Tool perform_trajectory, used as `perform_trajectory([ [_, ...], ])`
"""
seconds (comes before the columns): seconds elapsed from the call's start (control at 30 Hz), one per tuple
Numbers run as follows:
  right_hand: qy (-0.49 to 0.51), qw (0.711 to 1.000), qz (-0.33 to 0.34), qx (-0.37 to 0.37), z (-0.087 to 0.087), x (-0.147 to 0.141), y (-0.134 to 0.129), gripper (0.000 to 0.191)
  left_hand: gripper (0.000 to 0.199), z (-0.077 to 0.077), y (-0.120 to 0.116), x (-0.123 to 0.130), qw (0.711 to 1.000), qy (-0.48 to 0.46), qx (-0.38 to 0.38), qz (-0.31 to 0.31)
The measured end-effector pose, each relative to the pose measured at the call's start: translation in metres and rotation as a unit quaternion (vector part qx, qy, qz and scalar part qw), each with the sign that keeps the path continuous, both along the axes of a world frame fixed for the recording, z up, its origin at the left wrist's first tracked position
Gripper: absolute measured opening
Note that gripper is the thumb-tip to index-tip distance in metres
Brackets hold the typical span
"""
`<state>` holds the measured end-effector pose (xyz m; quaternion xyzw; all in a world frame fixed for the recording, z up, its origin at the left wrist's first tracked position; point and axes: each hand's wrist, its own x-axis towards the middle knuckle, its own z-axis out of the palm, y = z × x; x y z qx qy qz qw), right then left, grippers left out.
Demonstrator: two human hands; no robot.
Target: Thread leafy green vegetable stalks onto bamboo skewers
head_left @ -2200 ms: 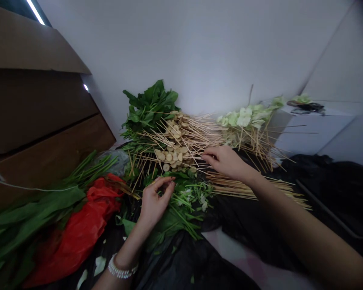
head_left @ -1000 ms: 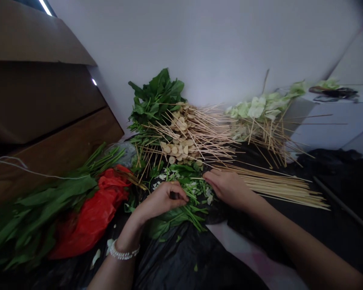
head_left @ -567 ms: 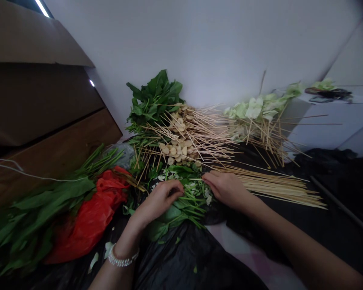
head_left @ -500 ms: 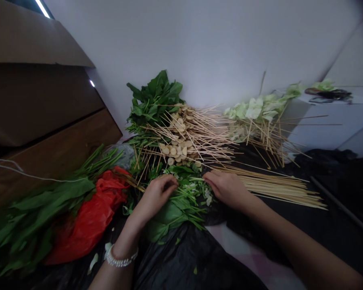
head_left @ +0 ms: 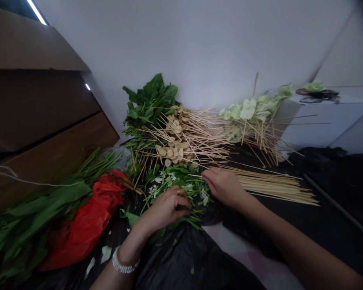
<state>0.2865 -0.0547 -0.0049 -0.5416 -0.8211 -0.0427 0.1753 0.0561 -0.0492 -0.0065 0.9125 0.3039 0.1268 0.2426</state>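
My left hand (head_left: 170, 206), with a beaded bracelet at the wrist, is over the cut green stems and leaves (head_left: 195, 219); its fingers curl down onto them, and whether they grip any is hidden. My right hand (head_left: 222, 185) pinches a thin stick (head_left: 195, 175) whose bare end points left over the greens. Under and beside the right hand lies a bundle of loose wooden skewers (head_left: 278, 186). Behind both hands is a pile of skewers threaded with pale round slices (head_left: 177, 151).
Leafy greens (head_left: 153, 98) stand against the wall. Skewered pale cabbage leaves (head_left: 249, 109) lie at the back right. To the left are a red plastic bag (head_left: 87, 225), more long greens (head_left: 42, 209) and a wooden box side (head_left: 69, 149). Black plastic (head_left: 184, 262) covers the front.
My left hand has moved down and right onto the cut greens. My right hand still holds the stick in nearly the same place. The whole view has shifted slightly.
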Motion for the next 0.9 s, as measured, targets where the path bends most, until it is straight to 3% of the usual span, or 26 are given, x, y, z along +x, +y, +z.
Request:
perform_trajectory([
  [0.1, 0.019, 0.999, 0.01, 0.023, -0.003, -0.001, 0.0, 0.023, 0.01, -0.001, 0.002, -0.001, 0.999, -0.035, 0.0, 0.021],
  [0.23, 0.056, 0.995, 0.022, 0.074, -0.006, -0.001, 0.0, 0.024, 0.012, 0.003, 0.008, -0.004, 0.973, -0.188, -0.055, 0.123],
  [0.37, 0.104, 0.987, 0.045, 0.115, -0.005, -0.003, -0.002, 0.027, 0.016, 0.005, 0.011, -0.006, 0.891, -0.348, -0.187, 0.224],
  [0.47, 0.121, 0.982, 0.063, 0.131, -0.005, -0.007, -0.006, 0.028, 0.024, 0.004, 0.01, -0.003, 0.824, -0.424, -0.291, 0.239],
  [0.6, 0.123, 0.976, 0.084, 0.158, -0.007, -0.012, -0.012, 0.029, 0.03, 0.003, 0.009, 0.002, 0.77, -0.471, -0.36, 0.238],
  [0.9, 0.074, 0.974, 0.103, 0.189, -0.011, -0.018, -0.016, 0.029, 0.028, 0.003, 0.011, 0.001, 0.743, -0.489, -0.368, 0.271],
])
